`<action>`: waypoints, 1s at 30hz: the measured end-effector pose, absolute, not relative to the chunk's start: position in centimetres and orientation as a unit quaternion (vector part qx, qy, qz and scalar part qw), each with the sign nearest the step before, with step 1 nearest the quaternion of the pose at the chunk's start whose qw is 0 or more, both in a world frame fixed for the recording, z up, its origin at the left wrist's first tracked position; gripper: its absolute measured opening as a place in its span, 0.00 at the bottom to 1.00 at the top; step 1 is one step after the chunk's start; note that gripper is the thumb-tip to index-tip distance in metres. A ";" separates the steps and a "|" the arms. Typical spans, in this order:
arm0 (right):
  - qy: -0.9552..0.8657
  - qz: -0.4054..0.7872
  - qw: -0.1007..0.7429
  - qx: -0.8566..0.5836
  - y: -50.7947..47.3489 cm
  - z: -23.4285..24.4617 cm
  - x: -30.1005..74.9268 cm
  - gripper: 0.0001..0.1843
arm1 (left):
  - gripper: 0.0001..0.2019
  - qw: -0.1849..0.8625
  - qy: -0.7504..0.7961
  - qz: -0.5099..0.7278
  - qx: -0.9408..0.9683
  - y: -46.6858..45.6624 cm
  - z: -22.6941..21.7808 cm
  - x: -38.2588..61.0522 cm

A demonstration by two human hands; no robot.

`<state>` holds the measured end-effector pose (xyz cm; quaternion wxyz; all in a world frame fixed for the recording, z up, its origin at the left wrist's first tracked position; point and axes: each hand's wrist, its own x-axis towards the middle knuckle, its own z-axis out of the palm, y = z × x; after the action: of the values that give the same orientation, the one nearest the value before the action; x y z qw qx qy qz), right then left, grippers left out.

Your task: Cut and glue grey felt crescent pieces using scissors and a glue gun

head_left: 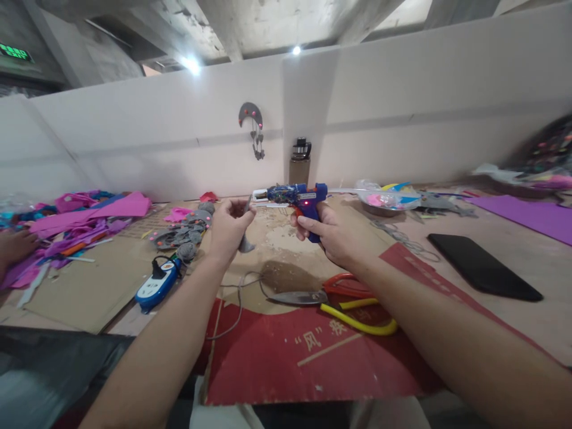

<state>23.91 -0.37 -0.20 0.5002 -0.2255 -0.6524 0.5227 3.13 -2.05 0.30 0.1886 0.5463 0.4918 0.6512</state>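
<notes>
My right hand (324,229) is wrapped round the handle of a blue hot glue gun (297,196), its small light glowing red and a clear glue stick (348,190) sticking out of the back. The nozzle points left toward my left hand (231,226). Pinched in those left fingers is a grey felt piece (246,243), its curved lower end hanging below them. Nozzle and felt are close together; whether they touch I cannot tell. Beneath my hands lie scissors (304,298) with red and yellow handles and a loose grey cord (239,304).
A red-and-brown cardboard sheet (268,363) covers the table before me. Left are a blue-white power strip (157,286), grey felt pieces (179,235), pink felt scraps (98,214) and another person's hand (18,247). A black phone (485,266) lies right; a bottle (300,164) stands behind.
</notes>
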 end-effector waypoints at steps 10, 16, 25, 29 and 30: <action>-0.659 0.515 0.496 -0.232 -0.3 -0.3 23.9 0.08 | 0.15 -0.068 0.555 0.560 0.611 -1.9 0.0 2.7; -0.657 0.513 0.500 -0.237 -0.4 -0.4 23.8 0.08 | 0.16 -0.074 0.550 0.559 0.616 -1.8 -0.1 2.6; -0.663 0.501 0.499 -0.245 -0.9 0.0 23.8 0.09 | 0.16 -0.107 0.550 0.540 0.628 -1.9 -0.1 2.5; -0.674 0.493 0.488 -0.255 -0.9 0.0 23.8 0.07 | 0.17 -0.112 0.549 0.535 0.632 -2.1 -0.1 2.6; -0.675 0.491 0.487 -0.256 -0.8 0.0 23.8 0.07 | 0.17 -0.113 0.551 0.534 0.631 -2.1 0.0 2.7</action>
<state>23.82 -0.81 -0.03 0.4872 -0.2557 -0.6754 0.4909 2.68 -2.14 -0.03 -0.1129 0.6313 0.5508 0.5342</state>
